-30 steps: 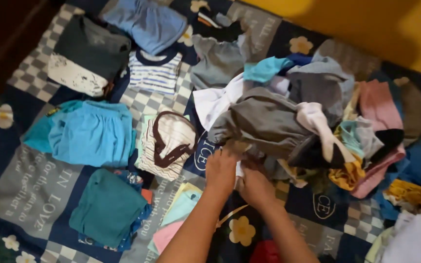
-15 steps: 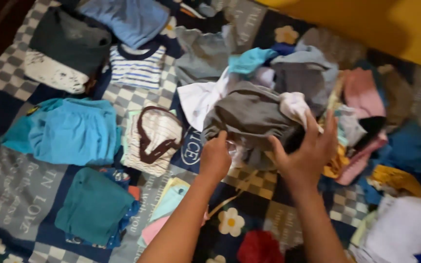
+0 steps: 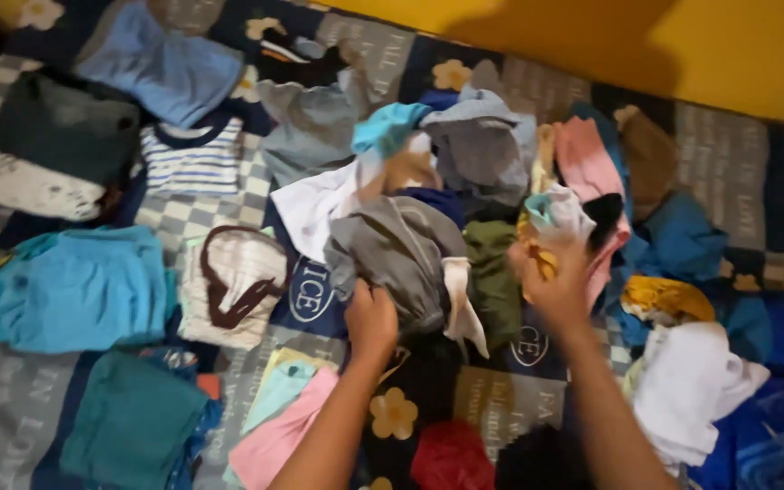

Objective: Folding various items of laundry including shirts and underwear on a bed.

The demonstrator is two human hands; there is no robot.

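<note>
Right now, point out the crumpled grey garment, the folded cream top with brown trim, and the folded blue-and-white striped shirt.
crumpled grey garment (image 3: 401,259), head view, middle of the bunched cloth.
folded cream top with brown trim (image 3: 233,286), head view, centre.
folded blue-and-white striped shirt (image 3: 191,163), head view, striped front.

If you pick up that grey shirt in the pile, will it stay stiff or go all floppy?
Probably floppy: the grey shirt already sags in folds where the left hand grips it. Likely light, since one hand bunches it. It may drag neighbours from the pile.
</note>
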